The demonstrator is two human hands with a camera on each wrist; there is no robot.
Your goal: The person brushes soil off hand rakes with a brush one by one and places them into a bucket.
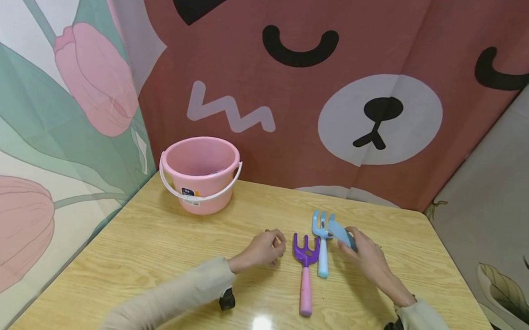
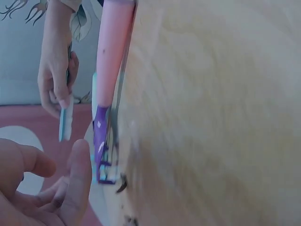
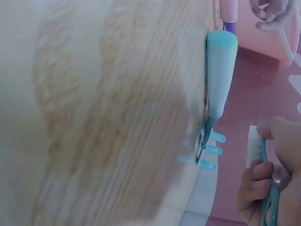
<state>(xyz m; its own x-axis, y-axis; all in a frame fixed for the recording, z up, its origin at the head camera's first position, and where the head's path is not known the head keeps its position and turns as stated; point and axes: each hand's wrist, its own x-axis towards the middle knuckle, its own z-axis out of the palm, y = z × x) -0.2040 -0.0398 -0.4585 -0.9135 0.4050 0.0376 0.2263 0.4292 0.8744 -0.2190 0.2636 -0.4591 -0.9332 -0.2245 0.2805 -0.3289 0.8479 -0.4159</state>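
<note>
My right hand (image 1: 367,252) grips a small blue brush (image 1: 342,235) with white bristles, held just above and to the right of a light blue toy hand rake (image 1: 323,258). In the right wrist view the brush's bristles (image 3: 254,146) face the table side. Beside the blue rake lies a purple toy hand rake (image 1: 305,277) with a pink handle. My left hand (image 1: 264,248) is left of the purple rake's tines, fingers loosely bent; in the left wrist view its thumb and fingers stand apart with nothing between them. Small dark bits (image 2: 122,183) are near the tines.
A pink bucket (image 1: 219,202) with a white handle stands at the table's back left; a bit of something blue shows inside. The wooden table (image 1: 174,260) meets a printed bear cloth (image 1: 295,97) at its back edge, and cloths hang on both sides.
</note>
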